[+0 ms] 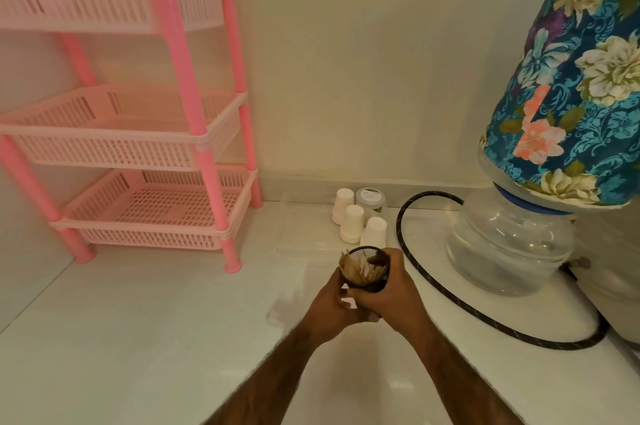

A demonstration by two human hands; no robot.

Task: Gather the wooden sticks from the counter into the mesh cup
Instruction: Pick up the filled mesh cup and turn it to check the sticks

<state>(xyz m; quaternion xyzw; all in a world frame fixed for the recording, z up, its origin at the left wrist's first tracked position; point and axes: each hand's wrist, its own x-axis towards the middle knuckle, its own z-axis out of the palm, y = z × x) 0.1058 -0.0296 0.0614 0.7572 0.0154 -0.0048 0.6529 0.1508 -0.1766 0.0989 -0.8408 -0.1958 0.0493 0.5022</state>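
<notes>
Below the rim of the mesh cup (362, 254), most of its dark wall is hidden by the two hands wrapped round it, and its base cannot be seen, so whether it rests on the counter or is lifted cannot be told; the picture is soft with blur, and the wooden sticks (358, 272) show only as a pale bundle leaning toward the cup's left side, tips just above the rim; right of the cup a floral cloth cover (571, 78) over a clear water bottle (509, 244) is cut off by the frame edge, and far left of the cup a pink rack (138, 112) runs out of view; around the cup spreads a glossy white counter (138, 338), meeting a cream wall (346, 60) behind it; just behind the cup stand three upturned white paper cups (351, 223) and a small clear jar (371, 199); a black hose (450, 303) curves past the cup's right side; the left hand (329, 306) grasps the cup low on its left, fingers curled round it, and the right hand (394, 296) clasps its right side, thumb at the rim; the sticks stand inside the cup, between both hands.
</notes>
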